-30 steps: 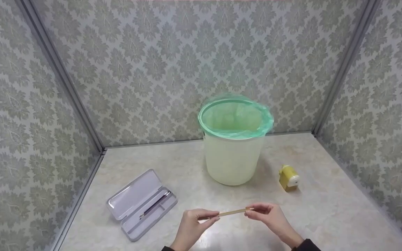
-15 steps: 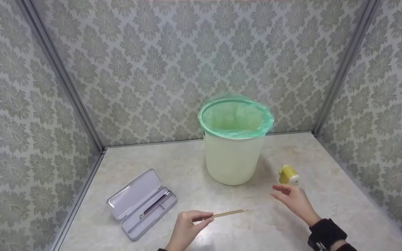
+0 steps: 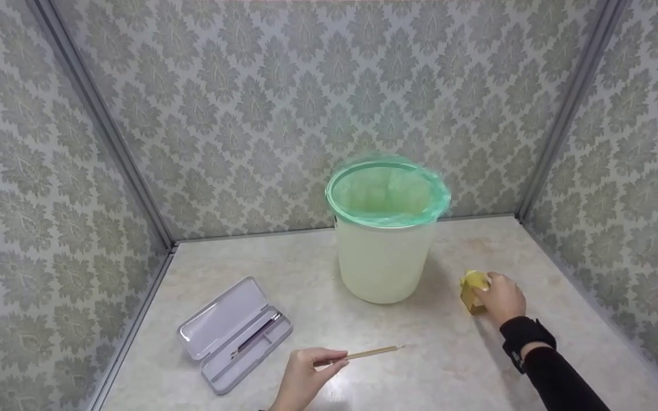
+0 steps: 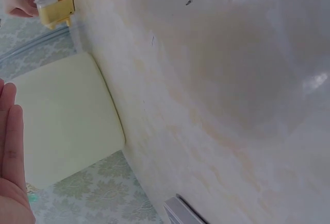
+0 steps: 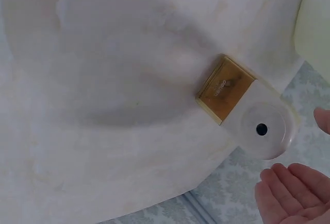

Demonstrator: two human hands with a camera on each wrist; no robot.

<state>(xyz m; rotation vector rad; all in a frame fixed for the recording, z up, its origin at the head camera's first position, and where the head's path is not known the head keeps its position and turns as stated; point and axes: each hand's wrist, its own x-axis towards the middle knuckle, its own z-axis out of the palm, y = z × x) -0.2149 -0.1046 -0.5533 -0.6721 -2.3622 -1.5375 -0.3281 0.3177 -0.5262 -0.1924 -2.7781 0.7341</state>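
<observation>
My left hand (image 3: pixel 300 374) pinches a natural-wood pencil (image 3: pixel 372 353) between thumb and fingers, its pointed end toward the right, above the table. In the left wrist view only part of that hand (image 4: pixel 11 157) shows, and the pencil is out of sight. My right hand (image 3: pixel 503 297) is at a yellow pencil sharpener (image 3: pixel 472 291), thumb and fingers spread near its white front. The right wrist view shows the sharpener's (image 5: pixel 247 108) round black hole and amber shavings box, with the fingers (image 5: pixel 294 190) apart beside it. Contact is hard to tell.
A grey pencil case (image 3: pixel 246 348) lies open at the left with a dark pencil (image 3: pixel 256 334) inside. A pale bin (image 3: pixel 383 262) with a green liner (image 3: pixel 389 220) stands at the back. Patterned panels (image 3: pixel 306 114) enclose the table (image 3: pixel 295 274).
My right hand has let go of the pencil's end and moved right and away from me to the sharpener. The left hand keeps the pencil, shifted slightly left.
</observation>
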